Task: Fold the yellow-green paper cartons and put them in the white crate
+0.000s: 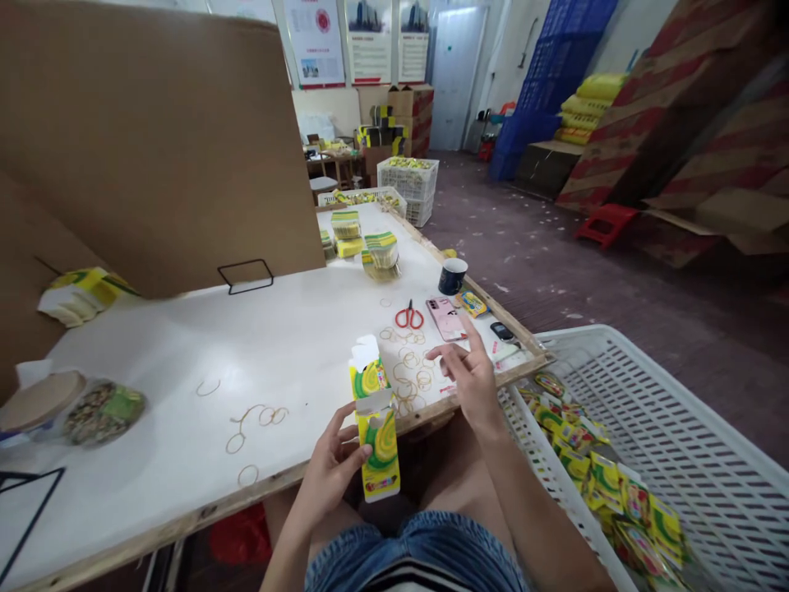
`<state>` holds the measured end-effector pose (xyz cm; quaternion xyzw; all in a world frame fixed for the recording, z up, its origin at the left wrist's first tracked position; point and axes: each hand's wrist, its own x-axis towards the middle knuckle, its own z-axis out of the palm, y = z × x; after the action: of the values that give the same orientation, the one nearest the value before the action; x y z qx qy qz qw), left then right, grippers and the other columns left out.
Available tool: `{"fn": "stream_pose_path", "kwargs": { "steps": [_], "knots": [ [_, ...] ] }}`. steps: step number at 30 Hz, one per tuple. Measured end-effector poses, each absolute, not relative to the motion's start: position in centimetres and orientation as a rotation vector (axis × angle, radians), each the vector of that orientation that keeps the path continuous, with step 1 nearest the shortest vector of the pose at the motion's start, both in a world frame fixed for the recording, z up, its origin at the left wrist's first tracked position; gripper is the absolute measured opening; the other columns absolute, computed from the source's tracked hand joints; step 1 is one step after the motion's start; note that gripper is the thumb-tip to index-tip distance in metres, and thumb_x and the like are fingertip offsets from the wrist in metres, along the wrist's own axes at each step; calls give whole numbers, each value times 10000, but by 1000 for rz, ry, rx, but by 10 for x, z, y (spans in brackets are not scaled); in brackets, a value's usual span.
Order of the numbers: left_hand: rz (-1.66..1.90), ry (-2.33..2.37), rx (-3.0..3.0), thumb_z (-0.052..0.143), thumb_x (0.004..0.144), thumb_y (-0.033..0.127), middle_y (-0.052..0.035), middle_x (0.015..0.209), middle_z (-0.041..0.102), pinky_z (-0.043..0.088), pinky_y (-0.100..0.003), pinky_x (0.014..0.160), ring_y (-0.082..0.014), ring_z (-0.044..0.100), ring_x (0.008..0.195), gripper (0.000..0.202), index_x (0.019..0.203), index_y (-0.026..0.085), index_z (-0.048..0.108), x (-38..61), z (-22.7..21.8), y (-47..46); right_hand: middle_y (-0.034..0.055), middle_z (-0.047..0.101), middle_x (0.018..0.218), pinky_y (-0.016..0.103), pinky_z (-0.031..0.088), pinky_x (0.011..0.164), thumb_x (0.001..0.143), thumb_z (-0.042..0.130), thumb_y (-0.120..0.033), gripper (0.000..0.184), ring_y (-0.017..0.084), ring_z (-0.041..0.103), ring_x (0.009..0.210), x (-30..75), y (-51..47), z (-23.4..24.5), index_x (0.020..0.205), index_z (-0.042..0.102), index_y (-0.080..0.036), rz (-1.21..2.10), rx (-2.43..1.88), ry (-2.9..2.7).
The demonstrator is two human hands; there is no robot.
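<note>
Left hand [336, 460] has its fingers grasping a yellow-green carton [379, 456], thumb across the printed face, lid flap up and open at the top end. Carton is held roughly upright at the front edge of the tabletop [173, 444], lower part over the person's lap. Right hand [472, 382] is released: index finger extended, other fingers loosely curled, nothing in them. It's nearest the loose rubber bands [407, 382] and a pink phone [447, 319]; can't tell if it touches anything. Red-handled scissors [409, 317] lie just left of the phone, dark mug [452, 278] beyond it, small black item [501, 331] near the tabletop's right edge. More bands [271, 416] scattered left of the carton. Farther back, bundled flat cartons [380, 251] sit by a big cardboard panel [160, 148] with a black wire frame [246, 277] in front of it. Far left: clear bag [104, 411], contents unclear. White crate [696, 436] at right, just beside the tabletop, holds yellow-green packets [604, 481].
</note>
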<state>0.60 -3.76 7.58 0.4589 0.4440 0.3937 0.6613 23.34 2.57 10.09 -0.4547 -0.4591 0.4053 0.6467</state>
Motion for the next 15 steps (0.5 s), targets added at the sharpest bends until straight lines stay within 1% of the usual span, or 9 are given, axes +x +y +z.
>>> {"fn": "stream_pose_path", "kwargs": {
  "steps": [5, 6, 8, 10, 11, 13, 15],
  "knots": [
    [898, 989, 1024, 725, 782, 380, -130, 1127, 690, 555, -339, 761, -244, 705, 885, 619, 1261, 223, 367, 3, 75, -40, -24, 646, 667, 235, 362, 507, 869, 589, -393, 742, 101, 404, 508, 256, 47, 139, 1496, 251, -185, 793, -948, -1007],
    [903, 987, 1023, 728, 779, 381, -130, 1121, 693, 555, -336, 750, -246, 705, 881, 616, 1257, 223, 374, 3, 76, -40, -29, 634, 645, 236, 360, 503, 869, 587, -399, 725, 101, 402, 501, 256, 47, 143, 1489, 274, -188, 773, -932, -1015],
    [914, 988, 1030, 730, 777, 383, -132, 1117, 693, 551, -327, 730, -251, 704, 880, 606, 1251, 223, 387, 3, 79, -40, -32, 608, 600, 236, 345, 489, 870, 584, -419, 629, 99, 384, 487, 252, 43, 145, 1423, 405, -178, 793, -936, -1053],
    [917, 994, 1048, 726, 781, 385, -135, 1124, 691, 545, -321, 719, -249, 703, 875, 578, 1234, 223, 404, 3, 82, -39, -24, 592, 560, 232, 310, 466, 870, 581, -454, 512, 93, 351, 470, 242, 36, 136, 1279, 562, -147, 923, -980, -1122],
    [914, 996, 1061, 725, 783, 385, -135, 1123, 690, 543, -320, 715, -246, 703, 866, 561, 1220, 221, 414, 2, 83, -38, -18, 590, 545, 230, 288, 455, 868, 578, -478, 485, 89, 335, 461, 236, 32, 129, 1208, 610, -132, 1020, -1005, -1163],
    [910, 1000, 1094, 718, 790, 385, -135, 1122, 690, 539, -317, 711, -237, 702, 848, 535, 1203, 217, 424, 1, 83, -37, -10, 594, 525, 225, 257, 443, 862, 571, -536, 510, 83, 323, 444, 221, 23, 112, 1144, 641, -117, 1236, -1027, -1244],
    [913, 997, 1121, 708, 800, 387, -134, 1120, 689, 535, -312, 705, -228, 700, 832, 518, 1199, 215, 426, 0, 81, -36, -12, 593, 523, 219, 256, 446, 847, 566, -595, 561, 78, 349, 433, 208, 16, 94, 1134, 640, -118, 1405, -1016, -1297]
  ]
}}
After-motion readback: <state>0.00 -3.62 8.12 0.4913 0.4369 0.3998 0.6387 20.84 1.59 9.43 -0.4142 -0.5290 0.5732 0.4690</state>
